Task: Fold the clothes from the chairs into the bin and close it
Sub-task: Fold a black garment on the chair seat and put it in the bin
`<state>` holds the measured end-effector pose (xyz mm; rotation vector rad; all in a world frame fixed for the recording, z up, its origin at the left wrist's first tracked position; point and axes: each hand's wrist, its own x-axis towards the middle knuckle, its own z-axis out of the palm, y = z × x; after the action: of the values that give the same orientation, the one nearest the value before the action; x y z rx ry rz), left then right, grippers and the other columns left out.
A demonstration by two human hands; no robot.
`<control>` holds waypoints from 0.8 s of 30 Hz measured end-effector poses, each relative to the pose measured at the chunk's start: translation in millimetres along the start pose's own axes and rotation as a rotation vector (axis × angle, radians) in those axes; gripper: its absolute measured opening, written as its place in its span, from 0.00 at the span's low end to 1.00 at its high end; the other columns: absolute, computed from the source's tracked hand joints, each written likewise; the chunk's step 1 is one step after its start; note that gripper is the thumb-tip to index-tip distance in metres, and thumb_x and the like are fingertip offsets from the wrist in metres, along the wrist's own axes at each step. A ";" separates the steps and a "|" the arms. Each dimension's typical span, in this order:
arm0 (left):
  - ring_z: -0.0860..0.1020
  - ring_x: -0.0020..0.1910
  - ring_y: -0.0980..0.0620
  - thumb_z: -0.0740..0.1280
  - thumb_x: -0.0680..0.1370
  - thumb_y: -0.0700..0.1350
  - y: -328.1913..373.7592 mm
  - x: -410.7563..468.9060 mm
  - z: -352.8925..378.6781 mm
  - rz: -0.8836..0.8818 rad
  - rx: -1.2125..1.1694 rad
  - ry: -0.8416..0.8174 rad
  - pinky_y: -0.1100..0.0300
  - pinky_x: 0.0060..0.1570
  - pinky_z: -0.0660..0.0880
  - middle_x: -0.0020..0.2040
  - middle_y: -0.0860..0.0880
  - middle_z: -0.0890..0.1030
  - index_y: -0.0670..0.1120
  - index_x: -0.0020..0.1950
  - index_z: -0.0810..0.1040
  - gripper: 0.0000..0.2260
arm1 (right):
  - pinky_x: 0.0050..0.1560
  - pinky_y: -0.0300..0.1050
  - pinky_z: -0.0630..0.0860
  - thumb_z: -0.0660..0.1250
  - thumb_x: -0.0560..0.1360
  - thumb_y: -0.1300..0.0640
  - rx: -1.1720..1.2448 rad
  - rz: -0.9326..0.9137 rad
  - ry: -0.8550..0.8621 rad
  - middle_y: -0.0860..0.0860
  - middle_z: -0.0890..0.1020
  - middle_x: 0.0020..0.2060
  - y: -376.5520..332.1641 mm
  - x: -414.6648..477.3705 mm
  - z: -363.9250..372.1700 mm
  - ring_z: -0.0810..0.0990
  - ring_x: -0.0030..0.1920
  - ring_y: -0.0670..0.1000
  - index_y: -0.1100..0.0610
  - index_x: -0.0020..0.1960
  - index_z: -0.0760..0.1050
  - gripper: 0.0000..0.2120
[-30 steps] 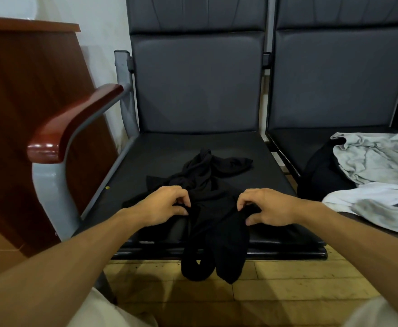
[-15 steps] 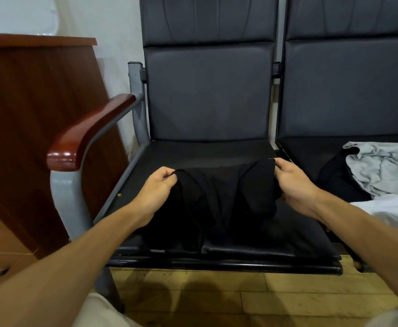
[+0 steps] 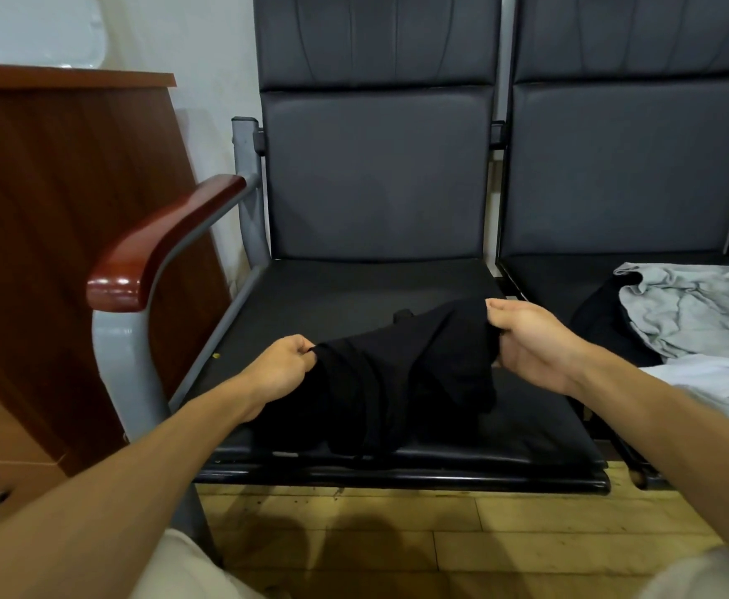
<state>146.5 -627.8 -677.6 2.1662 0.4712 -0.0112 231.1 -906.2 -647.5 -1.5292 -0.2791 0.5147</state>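
Note:
A black garment [image 3: 401, 382] hangs stretched between my two hands above the left chair's black seat [image 3: 354, 287]. My left hand [image 3: 280, 369] pinches its left top corner. My right hand [image 3: 531, 343] grips its right top corner, held a little higher. The cloth's lower part drapes onto the seat near the front edge. On the right chair [image 3: 544, 278] lie a grey garment [image 3: 691, 309], a black one [image 3: 600, 326] under it and a white one [image 3: 717, 386] in front. No bin is in view.
A wooden armrest [image 3: 155, 248] on a grey metal frame stands at the left chair's side. A brown wooden cabinet [image 3: 51, 218] fills the left. Wooden floor [image 3: 397, 533] runs below the seats. Chair backs rise behind.
My hands lifted the black garment off the seat and pulled apart, spreading it between them. In the last half second the right hand rose slightly and the left dropped.

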 end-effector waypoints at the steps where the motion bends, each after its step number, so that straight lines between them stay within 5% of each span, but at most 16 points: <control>1: 0.77 0.44 0.51 0.59 0.82 0.41 2.2 -0.7 2.1 0.003 -0.013 -0.018 0.58 0.44 0.73 0.46 0.45 0.80 0.44 0.51 0.76 0.07 | 0.43 0.43 0.75 0.57 0.82 0.59 -0.037 -0.005 0.024 0.50 0.85 0.43 -0.6 0.4 5.4 0.83 0.42 0.47 0.57 0.50 0.79 0.12; 5: 0.79 0.44 0.48 0.57 0.80 0.36 14.5 -3.4 8.2 -0.021 -0.142 -0.049 0.54 0.48 0.76 0.45 0.44 0.81 0.46 0.48 0.76 0.10 | 0.40 0.38 0.74 0.65 0.79 0.55 -0.325 -0.104 0.120 0.49 0.83 0.40 0.4 4.7 24.3 0.80 0.39 0.45 0.54 0.47 0.79 0.06; 10: 0.76 0.50 0.53 0.58 0.79 0.41 30.0 -10.5 14.8 0.181 0.175 0.090 0.57 0.55 0.72 0.52 0.52 0.75 0.51 0.51 0.77 0.10 | 0.46 0.38 0.76 0.73 0.73 0.56 -0.446 -0.166 0.107 0.52 0.85 0.40 7.3 8.7 25.3 0.83 0.42 0.47 0.54 0.47 0.81 0.04; 15: 0.77 0.49 0.60 0.64 0.78 0.60 55.6 -30.1 47.6 0.248 0.026 -0.274 0.65 0.46 0.71 0.50 0.56 0.79 0.53 0.55 0.77 0.13 | 0.55 0.41 0.76 0.73 0.72 0.55 -0.398 -0.163 0.041 0.50 0.86 0.43 7.7 11.0 30.4 0.84 0.49 0.47 0.53 0.49 0.83 0.06; 19: 0.82 0.49 0.56 0.67 0.79 0.48 49.1 -21.3 58.4 0.222 -0.123 -0.280 0.60 0.55 0.76 0.48 0.54 0.85 0.50 0.51 0.82 0.06 | 0.57 0.47 0.77 0.68 0.77 0.60 -0.239 -0.110 -0.057 0.53 0.85 0.48 4.0 7.1 30.4 0.83 0.53 0.52 0.54 0.54 0.81 0.08; 24: 0.81 0.53 0.46 0.62 0.80 0.44 45.4 -13.1 46.5 0.119 -0.345 -0.217 0.55 0.53 0.75 0.54 0.44 0.84 0.42 0.57 0.81 0.11 | 0.60 0.42 0.74 0.70 0.75 0.56 -0.262 -0.072 -0.120 0.52 0.83 0.54 6.3 5.9 15.5 0.81 0.57 0.49 0.53 0.60 0.78 0.13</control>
<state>157.2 -692.6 -667.9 1.8252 0.2014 -0.0913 227.8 -890.0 -654.0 -1.7372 -0.5088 0.5291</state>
